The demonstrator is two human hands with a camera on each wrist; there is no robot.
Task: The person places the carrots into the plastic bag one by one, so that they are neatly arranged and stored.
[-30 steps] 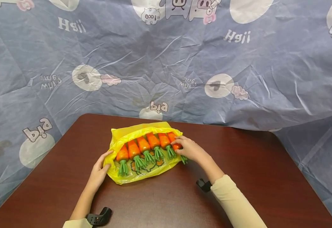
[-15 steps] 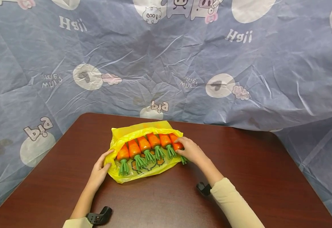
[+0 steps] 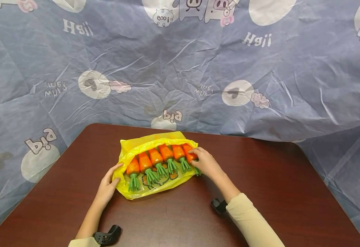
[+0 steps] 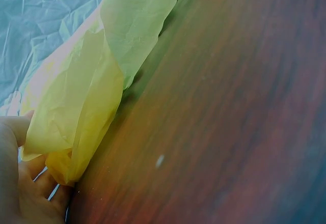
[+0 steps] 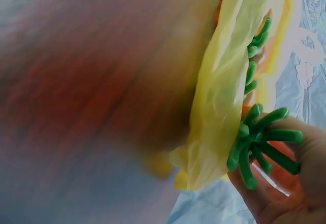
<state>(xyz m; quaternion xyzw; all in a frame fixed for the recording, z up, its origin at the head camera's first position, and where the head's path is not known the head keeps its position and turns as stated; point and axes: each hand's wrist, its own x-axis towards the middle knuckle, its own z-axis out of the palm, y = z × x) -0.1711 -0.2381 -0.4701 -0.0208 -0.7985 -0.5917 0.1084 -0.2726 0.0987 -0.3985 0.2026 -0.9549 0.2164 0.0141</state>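
A yellow plastic bag (image 3: 134, 143) lies on its side with its mouth towards me and several toy carrots (image 3: 144, 162) in a row inside, green tops facing me. At the bag's left edge, my left hand (image 3: 106, 187) grips the plastic; thumb and fingers stand on either side of it in the left wrist view. On the right, my right hand (image 3: 207, 164) holds the rightmost carrot (image 3: 190, 157) between thumb and fingers. Its green stalks (image 5: 265, 137) stick out beside the bag's rim in the right wrist view. The carrots' tips are hidden by the bag.
Everything lies on a dark brown table (image 3: 173, 219) with rounded far corners. Behind it hangs a creased blue-grey cloth (image 3: 180, 68) with cartoon prints. A black wrist camera (image 3: 108, 236) sits on the left forearm, another (image 3: 219, 206) on the right.
My right hand and the rightmost carrot have shifted slightly to the left, closer to the other carrots. The left hand keeps its place on the bag's edge.
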